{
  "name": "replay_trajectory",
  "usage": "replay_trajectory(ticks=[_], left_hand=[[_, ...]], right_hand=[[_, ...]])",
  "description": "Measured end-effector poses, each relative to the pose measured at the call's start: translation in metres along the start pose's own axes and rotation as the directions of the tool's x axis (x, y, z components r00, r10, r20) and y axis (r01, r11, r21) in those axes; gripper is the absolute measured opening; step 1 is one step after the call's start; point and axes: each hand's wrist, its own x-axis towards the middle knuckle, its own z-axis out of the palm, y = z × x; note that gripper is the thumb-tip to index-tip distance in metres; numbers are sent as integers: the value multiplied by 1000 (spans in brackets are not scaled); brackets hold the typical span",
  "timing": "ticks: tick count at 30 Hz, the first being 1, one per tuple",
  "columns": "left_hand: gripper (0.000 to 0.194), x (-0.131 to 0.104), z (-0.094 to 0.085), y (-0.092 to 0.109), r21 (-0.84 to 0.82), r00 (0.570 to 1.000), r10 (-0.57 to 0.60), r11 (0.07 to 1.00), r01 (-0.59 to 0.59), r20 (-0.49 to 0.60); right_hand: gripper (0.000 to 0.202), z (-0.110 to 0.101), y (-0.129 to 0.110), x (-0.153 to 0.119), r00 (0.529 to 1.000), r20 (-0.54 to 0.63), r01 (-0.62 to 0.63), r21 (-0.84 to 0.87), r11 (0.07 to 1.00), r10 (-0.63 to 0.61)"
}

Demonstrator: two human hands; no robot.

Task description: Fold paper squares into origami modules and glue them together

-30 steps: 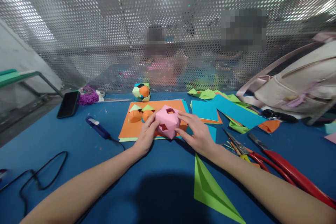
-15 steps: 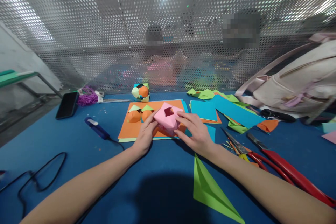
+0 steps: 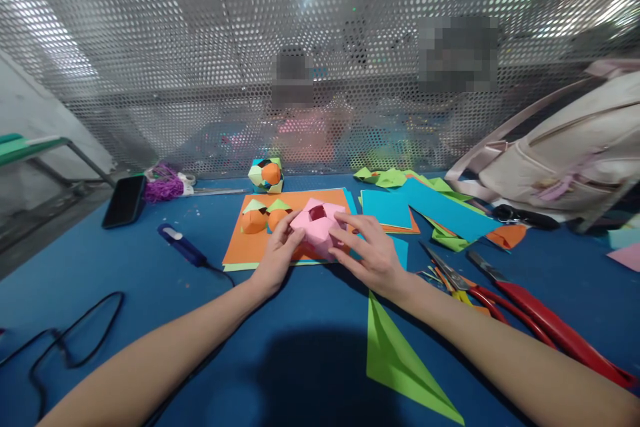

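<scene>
Between my two hands is a pink folded-paper ball with a dark opening on its upper side. My left hand grips its left side, thumb laid against the front. On the right, the fingers of my right hand are bent around the other side. Under the ball lies a stack of orange paper, with green and blue sheets at its edges. Just left of the ball, orange and green folded pieces rest on this stack. The ball's underside is hidden.
Red-handled scissors and a green folded sheet lie right of my arms. Blue paper is behind my right hand. A phone, blue corded tool and multicoloured paper ball sit left; a bag stands far right.
The pink ball has turned slightly between my hands, and my left thumb has come up onto its front. The whole view has shifted a little.
</scene>
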Motion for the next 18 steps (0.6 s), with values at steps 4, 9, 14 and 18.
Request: replay_trajectory(ticks=[4, 9, 14, 18], left_hand=[[41, -1, 2, 3, 39, 1000, 15, 999, -15, 14], [42, -4, 6, 12, 132, 1000, -2, 991, 1, 7], [41, -4, 7, 14, 147, 1000, 11, 989, -10, -2], [41, -4, 7, 12, 125, 1000, -4, 992, 5, -6]], right_hand=[[32, 0, -2, 1, 999, -22, -35, -7, 999, 35], [26, 0, -4, 3, 997, -39, -73, -40, 997, 71], [26, 0, -3, 4, 997, -26, -68, -19, 997, 68], [31, 0, -3, 4, 998, -22, -67, -7, 998, 67]])
